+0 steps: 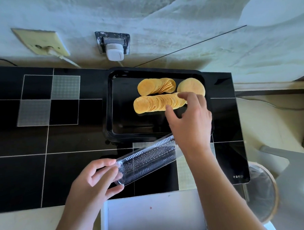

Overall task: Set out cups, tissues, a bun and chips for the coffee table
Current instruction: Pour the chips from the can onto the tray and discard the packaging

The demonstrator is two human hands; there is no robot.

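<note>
Gleaming black tiled tabletop (33, 140) against wall (160, 25)

1. Near the right front corner of the black glass table top (238, 176) stands a small row of pale marks; they look like tiny symbols or characters, too small and blurred to read.
2. The clear plastic chip tray (147, 161) bears only an embossed dot pattern; no lettering can be made out on it.
3. The white plug (115, 54) in the wall socket (113, 40) shows no legible label; no readable word, brand or number appears.
</note>
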